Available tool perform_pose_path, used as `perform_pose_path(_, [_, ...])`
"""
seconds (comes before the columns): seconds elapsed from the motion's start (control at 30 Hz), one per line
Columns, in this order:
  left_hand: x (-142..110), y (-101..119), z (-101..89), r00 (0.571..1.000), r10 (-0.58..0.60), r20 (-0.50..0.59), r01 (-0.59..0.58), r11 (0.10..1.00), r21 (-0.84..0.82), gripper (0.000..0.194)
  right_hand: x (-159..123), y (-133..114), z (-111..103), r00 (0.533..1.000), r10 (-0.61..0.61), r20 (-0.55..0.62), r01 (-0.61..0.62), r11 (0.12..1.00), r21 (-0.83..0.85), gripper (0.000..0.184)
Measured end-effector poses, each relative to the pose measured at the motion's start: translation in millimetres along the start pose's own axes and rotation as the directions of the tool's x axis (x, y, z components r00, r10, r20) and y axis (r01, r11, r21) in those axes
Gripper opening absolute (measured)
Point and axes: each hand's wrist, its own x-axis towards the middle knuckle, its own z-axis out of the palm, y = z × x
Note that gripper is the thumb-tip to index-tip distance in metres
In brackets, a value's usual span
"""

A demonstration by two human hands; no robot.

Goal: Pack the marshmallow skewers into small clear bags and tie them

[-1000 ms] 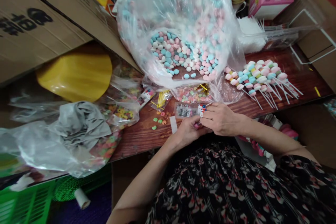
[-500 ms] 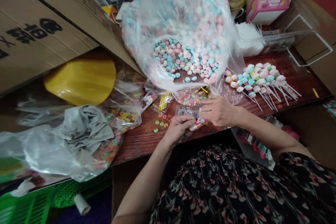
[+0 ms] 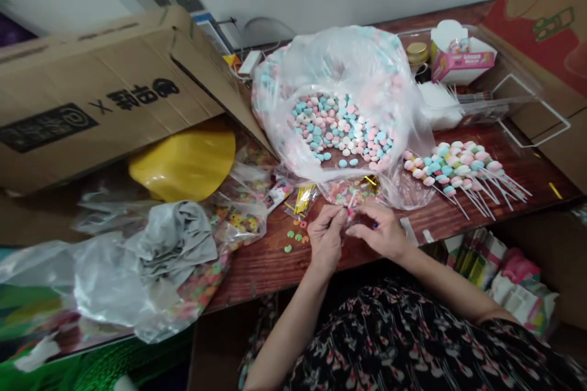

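Note:
Near the table's front edge, my left hand (image 3: 326,237) is closed in a pinch on a small pink-and-white thing (image 3: 351,212), whose kind I cannot make out. A thin white end sticks up from it. My right hand (image 3: 381,233) faces it from the right, thumb and fingers curled around something with small dark blue spots, mostly hidden. Just beyond the hands lies a clear bag of coloured ring candies (image 3: 342,192). Several loose ring candies (image 3: 298,237) lie left of my left hand.
Behind stands a big open plastic bag (image 3: 293,159) of pink, white and blue candies. Candy skewers (image 3: 458,168) lie right, below a clear bin (image 3: 518,104). At left are a cardboard box (image 3: 114,110), a yellow sheet (image 3: 183,165) and a grey cloth (image 3: 177,241).
The printed clear packet has left my fingers. Both hands now meet around a small pink-and-white thing. Pale slips show on the table right of my right hand. The head view has shifted.

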Motion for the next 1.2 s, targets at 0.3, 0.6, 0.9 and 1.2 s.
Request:
perform_pose_path(0.3, [-15,-12,-2.7,0.986,-0.167,0.015,0.167,0.976,-0.143,0.028,10,7,21,0.992,-0.11,-0.06,0.115,0.99,0.077,0.021])
perform_pose_path(0.6, [-14,-8,-8.3,0.945,-0.293,0.146,0.318,0.927,-0.198,0.027,-1,13,37,0.986,-0.034,-0.162,0.065,0.979,0.194,0.011])
perform_pose_path(0.9, [-15,-8,-10.5,0.882,-0.379,0.279,0.442,0.871,-0.216,0.031,1,16,40,0.951,0.286,-0.121,-0.199,0.86,0.471,0.012])
perform_pose_path(1.2, [-10,7,-18.7,0.762,-0.517,0.389,0.587,0.806,-0.078,0.03,12,23,4,0.984,-0.166,-0.066,0.157,0.98,-0.121,0.023])
